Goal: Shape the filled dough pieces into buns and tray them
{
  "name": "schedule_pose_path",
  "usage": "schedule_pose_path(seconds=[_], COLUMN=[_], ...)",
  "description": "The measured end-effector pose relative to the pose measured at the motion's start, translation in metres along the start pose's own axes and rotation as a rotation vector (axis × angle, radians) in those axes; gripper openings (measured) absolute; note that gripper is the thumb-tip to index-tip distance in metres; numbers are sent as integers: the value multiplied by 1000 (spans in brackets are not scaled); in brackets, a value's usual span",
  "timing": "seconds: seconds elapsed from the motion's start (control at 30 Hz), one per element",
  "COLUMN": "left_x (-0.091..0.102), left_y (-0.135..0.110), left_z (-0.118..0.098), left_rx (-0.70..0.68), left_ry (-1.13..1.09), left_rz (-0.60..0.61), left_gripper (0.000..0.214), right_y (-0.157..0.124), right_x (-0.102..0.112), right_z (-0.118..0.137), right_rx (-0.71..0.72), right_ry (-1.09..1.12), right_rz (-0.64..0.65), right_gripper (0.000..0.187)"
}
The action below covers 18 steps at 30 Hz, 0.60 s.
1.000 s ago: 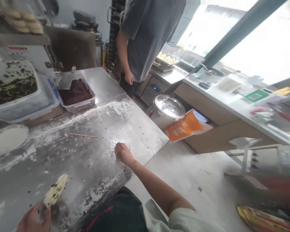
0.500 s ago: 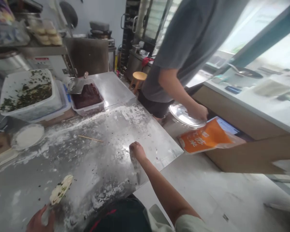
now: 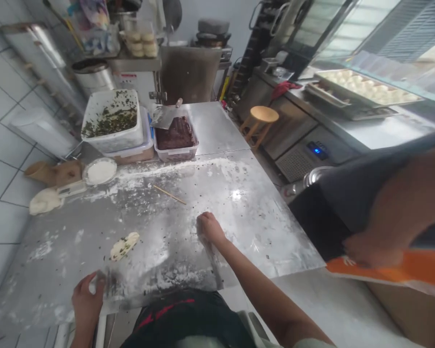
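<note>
Left hand (image 3: pixel 86 297): thumb and fingers parted, nothing held. Right hand (image 3: pixel 210 228): back uppermost at the steel table (image 3: pixel 275 224); grip cannot be determined. Dough piece with greens (image 3: pixel 125 246): on the table, one o'clock from the left hand, apart from it. Thin stick (image 3: pixel 169 195): ten o'clock from the right hand. Tub of dark paste (image 3: pixel 176 153): twelve o'clock from the stick. Co-worker's hand (image 3: pixel 375 249): three o'clock from the right hand, blurred.

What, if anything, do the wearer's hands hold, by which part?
Left hand: nothing visible; the dough piece lies apart. Right hand: curled on the table, inside hidden, can't tell.
</note>
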<state>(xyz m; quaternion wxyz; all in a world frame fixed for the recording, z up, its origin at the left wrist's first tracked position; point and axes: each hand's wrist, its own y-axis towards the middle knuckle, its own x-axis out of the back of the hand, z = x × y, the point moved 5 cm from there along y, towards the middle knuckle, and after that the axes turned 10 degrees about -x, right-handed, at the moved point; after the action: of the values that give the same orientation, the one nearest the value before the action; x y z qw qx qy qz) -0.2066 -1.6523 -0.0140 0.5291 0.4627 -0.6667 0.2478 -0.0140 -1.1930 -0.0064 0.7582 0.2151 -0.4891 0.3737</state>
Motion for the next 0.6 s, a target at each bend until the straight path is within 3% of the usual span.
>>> schedule_pose_path(seconds=[0.17, 0.27, 0.33, 0.47, 0.53, 0.6], left_x=[10, 16, 17, 11, 4, -1], left_y=[2, 11, 16, 21, 33, 56], left_z=[-9, -5, 6, 32, 33, 24], left_rx=[-13, 40, 101, 265, 249, 127], left_ry=[-86, -81, -59, -55, -94, -114], left_rz=[-68, -90, -75, 37, 116, 182], left_gripper=[38, 31, 29, 36, 45, 55], right_y=[65, 85, 76, 27, 8, 3], right_x=[18, 5, -9, -30, -35, -40], right_z=[-10, -15, -14, 8, 30, 53], right_rx=[-11, 58, 127, 241, 277, 289], right_ry=[-17, -108, -122, -86, -70, -68], right_rz=[-79, -85, -108, -105, -70, -34], right_gripper=[40, 36, 38, 38, 36, 35])
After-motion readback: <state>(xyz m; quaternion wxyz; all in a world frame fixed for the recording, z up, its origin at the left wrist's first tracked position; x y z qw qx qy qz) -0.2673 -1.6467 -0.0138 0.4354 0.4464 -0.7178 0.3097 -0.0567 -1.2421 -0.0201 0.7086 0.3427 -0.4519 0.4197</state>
